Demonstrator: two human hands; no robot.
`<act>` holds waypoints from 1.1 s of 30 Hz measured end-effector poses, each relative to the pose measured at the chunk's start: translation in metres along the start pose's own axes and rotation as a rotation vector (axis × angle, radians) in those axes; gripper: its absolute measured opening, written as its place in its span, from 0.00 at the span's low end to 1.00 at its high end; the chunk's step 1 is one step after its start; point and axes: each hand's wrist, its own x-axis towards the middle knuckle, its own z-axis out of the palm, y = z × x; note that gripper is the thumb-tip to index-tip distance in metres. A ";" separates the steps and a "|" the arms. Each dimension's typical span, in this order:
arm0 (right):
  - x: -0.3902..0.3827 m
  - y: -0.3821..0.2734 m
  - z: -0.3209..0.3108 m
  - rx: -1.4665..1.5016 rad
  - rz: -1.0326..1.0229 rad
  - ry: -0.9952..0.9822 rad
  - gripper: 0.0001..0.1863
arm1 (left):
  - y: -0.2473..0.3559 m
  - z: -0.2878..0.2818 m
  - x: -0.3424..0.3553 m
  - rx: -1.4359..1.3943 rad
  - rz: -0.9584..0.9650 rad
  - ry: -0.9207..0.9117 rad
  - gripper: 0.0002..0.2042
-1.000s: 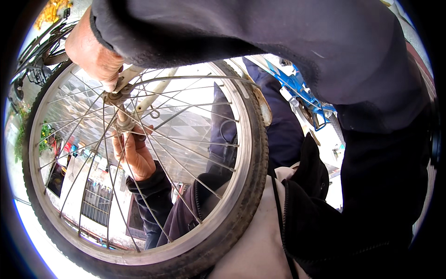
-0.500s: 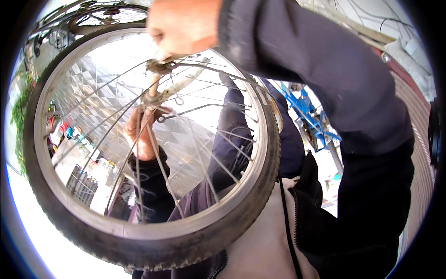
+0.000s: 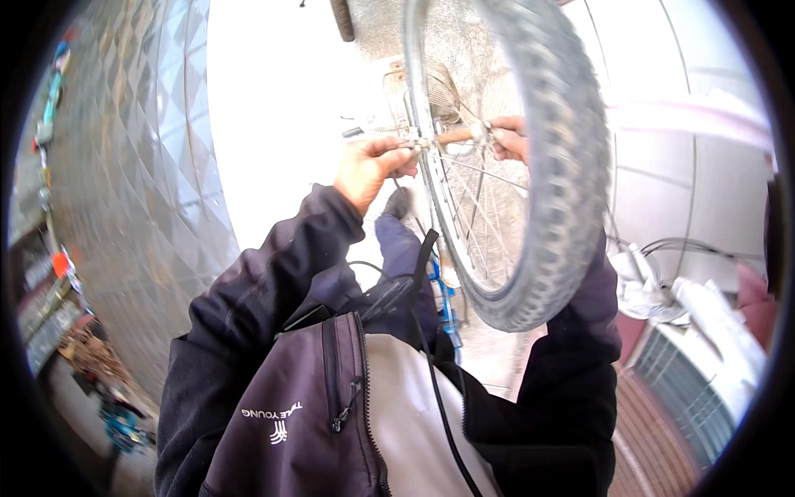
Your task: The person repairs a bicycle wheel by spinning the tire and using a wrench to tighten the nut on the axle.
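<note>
A bicycle wheel stands upright before me, seen nearly edge-on, with a black knobby tyre point(image 3: 571, 174) and a brownish hub point(image 3: 457, 135). At the hub's left end, my left hand point(image 3: 368, 168) is closed, thumb and fingers pinching the axle end. A small dark-tipped rod point(image 3: 354, 132) sticks out beside those fingers. Across the wheel, my right hand point(image 3: 509, 139) pinches the hub's right end, its fingers showing through the gap inside the tyre. The tyre hides the rest of that hand and its wrist. Thin spokes point(image 3: 489, 207) run from the hub to the silver rim.
Blue bicycle parts point(image 3: 447, 315) stand low behind the wheel. Another tyre point(image 3: 341, 18) shows at the far edge. A wall of diamond-patterned metal panels point(image 3: 166, 149) rises on the left. White bags point(image 3: 720, 323) and dark cables point(image 3: 679, 244) lie at the right.
The wheel has turned from broadside to nearly edge-on and moved right. My right hand went from above the hub to its right side; my left hand now shows at its left end.
</note>
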 end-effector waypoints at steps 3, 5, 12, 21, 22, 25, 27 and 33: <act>0.007 -0.008 0.017 0.124 0.198 0.083 0.16 | -0.015 -0.011 -0.006 -0.163 -0.025 0.028 0.12; 0.008 -0.009 0.017 0.172 0.267 0.089 0.13 | -0.025 -0.019 -0.005 -0.248 -0.041 -0.026 0.14; -0.001 -0.005 0.015 0.145 0.254 0.134 0.14 | -0.048 -0.007 -0.007 -0.199 0.132 0.036 0.12; 0.002 -0.008 0.025 0.149 0.232 0.198 0.12 | -0.037 0.011 -0.002 0.019 0.208 0.365 0.10; 0.002 -0.009 0.026 0.148 0.232 0.192 0.13 | -0.039 0.013 -0.002 0.021 0.219 0.381 0.10; 0.002 -0.013 0.030 0.115 0.245 0.216 0.18 | -0.039 0.014 -0.001 -0.040 0.218 0.389 0.10; -0.001 -0.016 0.027 0.151 0.249 0.158 0.18 | -0.040 0.012 -0.001 -0.084 0.194 0.365 0.11; -0.007 -0.006 0.017 0.168 0.215 0.129 0.16 | -0.037 0.012 -0.002 -0.118 0.159 0.391 0.14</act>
